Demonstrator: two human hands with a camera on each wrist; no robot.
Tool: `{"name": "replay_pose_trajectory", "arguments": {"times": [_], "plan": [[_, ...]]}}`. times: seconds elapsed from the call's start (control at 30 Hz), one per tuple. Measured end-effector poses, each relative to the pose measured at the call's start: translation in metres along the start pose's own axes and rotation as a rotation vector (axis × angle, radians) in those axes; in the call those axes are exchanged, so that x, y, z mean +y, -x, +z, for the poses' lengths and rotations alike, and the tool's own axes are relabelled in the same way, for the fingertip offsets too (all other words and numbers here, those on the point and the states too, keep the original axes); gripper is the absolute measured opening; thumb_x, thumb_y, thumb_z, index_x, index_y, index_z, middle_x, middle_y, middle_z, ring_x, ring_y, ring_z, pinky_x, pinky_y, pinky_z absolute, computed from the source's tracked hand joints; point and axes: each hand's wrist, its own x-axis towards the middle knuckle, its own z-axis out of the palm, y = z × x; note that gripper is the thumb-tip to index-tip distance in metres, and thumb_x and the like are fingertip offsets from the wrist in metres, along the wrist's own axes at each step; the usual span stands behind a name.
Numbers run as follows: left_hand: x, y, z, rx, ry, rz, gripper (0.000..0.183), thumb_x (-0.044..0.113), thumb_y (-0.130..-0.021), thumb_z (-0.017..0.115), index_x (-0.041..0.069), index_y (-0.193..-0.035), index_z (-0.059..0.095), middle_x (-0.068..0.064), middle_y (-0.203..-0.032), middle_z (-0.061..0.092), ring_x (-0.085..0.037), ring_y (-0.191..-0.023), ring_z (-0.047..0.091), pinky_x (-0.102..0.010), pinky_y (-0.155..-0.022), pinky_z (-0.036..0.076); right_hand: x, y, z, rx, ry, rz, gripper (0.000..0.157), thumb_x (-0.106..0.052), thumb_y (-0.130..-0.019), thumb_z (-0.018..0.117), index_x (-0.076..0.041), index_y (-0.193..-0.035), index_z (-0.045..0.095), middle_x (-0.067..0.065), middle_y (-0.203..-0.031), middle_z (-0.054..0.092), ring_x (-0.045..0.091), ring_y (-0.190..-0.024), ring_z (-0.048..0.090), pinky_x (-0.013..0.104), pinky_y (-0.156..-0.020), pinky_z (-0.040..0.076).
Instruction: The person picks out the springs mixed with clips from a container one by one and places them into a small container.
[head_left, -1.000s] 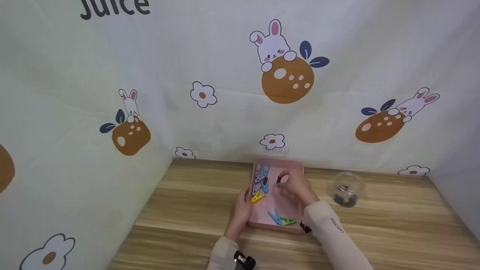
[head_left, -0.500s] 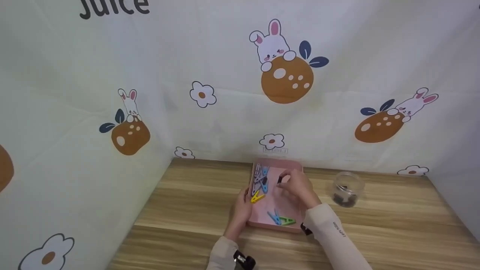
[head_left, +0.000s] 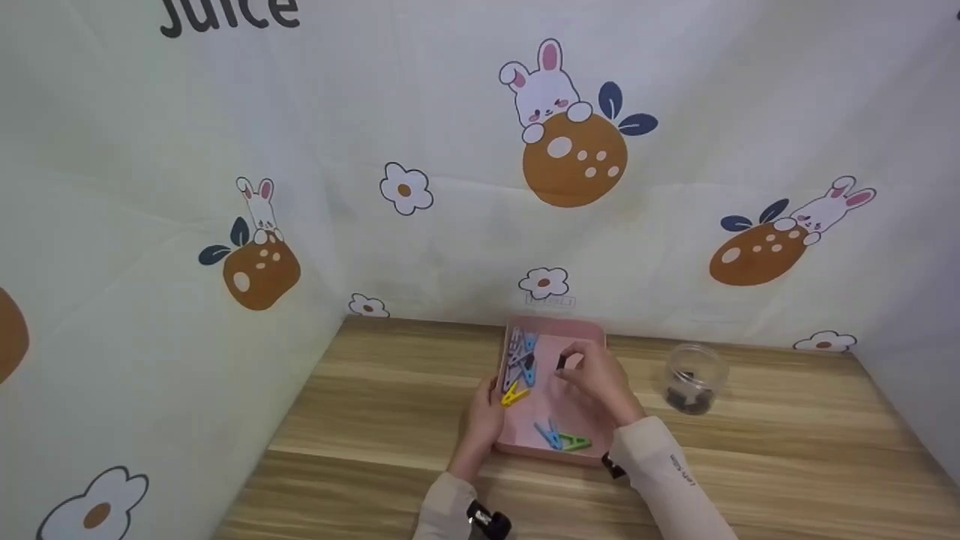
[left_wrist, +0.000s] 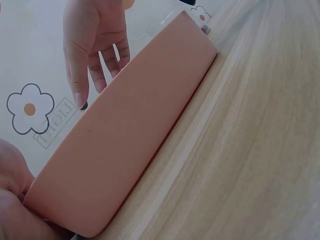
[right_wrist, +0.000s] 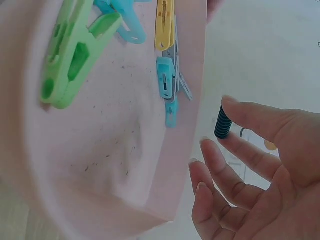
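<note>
Over the pink tray (head_left: pixel 547 397), my right hand (head_left: pixel 602 380) pinches a small black ribbed cylinder (right_wrist: pixel 223 123) between thumb and index finger. The other fingers are loosely bent. It hangs above the tray floor, touching nothing else. My left hand (head_left: pixel 484 421) grips the tray's left wall, fingers outside; part of its grip is hidden. Inside the tray, a cluster of grey and blue clothespins (head_left: pixel 521 360) lies along the left wall, with a yellow clothespin (head_left: pixel 514 394) just below. A blue clothespin (head_left: pixel 551 435) and a green clothespin (right_wrist: pixel 75 60) lie near the front.
Right of the tray stands a clear round jar (head_left: pixel 691 379) with several dark pieces inside. The tray rests on a wood-grain table (head_left: pixel 375 420). A white printed curtain (head_left: pixel 450 240) hangs behind the table and at both sides.
The right hand and forearm have shifted slightly right and down, and more of the black cylinder shows at the fingertips. The left hand, tray, clothespins and jar stay put.
</note>
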Motion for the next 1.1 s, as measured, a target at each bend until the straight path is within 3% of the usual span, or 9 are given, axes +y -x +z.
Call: {"name": "replay_pose_trajectory", "arguments": {"times": [0.43,0.6,0.9,1.1], "plan": [[0.000,-0.001,0.000,0.003,-0.026,-0.009,0.039,0.009,-0.114,0.039,0.001,-0.150,0.053,-0.022,-0.153,0.056,-0.040,-0.142,0.053,-0.057,-0.119,0.042,0.007,0.009,-0.001,0.063,-0.048,-0.001,0.023,-0.012,-0.092,0.082,-0.007,-0.113,0.074,0.005,-0.077,0.066,0.017,-0.067,0.057,0.028,-0.059,0.045],[-0.001,-0.001,-0.001,0.001,-0.011,0.020,0.039,0.008,-0.113,0.040,-0.001,-0.149,0.052,-0.025,-0.150,0.057,-0.041,-0.140,0.054,-0.058,-0.118,0.043,0.011,0.011,0.000,0.093,-0.079,-0.024,0.024,-0.010,-0.093,0.081,-0.007,-0.115,0.072,0.008,-0.079,0.066,0.017,-0.067,0.058,0.028,-0.059,0.045],[-0.001,0.000,-0.001,0.000,-0.016,0.000,0.040,0.010,-0.114,0.040,0.001,-0.151,0.052,-0.024,-0.151,0.057,-0.041,-0.141,0.053,-0.058,-0.118,0.041,0.016,0.012,-0.002,0.098,-0.103,0.009,0.029,-0.011,-0.094,0.080,-0.007,-0.122,0.071,0.009,-0.089,0.067,0.020,-0.074,0.060,0.028,-0.062,0.048],[0.000,0.002,-0.002,-0.014,0.016,0.000,0.041,0.009,-0.114,0.038,-0.002,-0.152,0.049,-0.026,-0.152,0.054,-0.043,-0.141,0.053,-0.058,-0.119,0.041,0.020,0.014,-0.005,0.128,-0.097,-0.001,0.031,-0.012,-0.094,0.081,-0.006,-0.123,0.072,0.010,-0.086,0.069,0.020,-0.071,0.061,0.028,-0.060,0.048]]}}
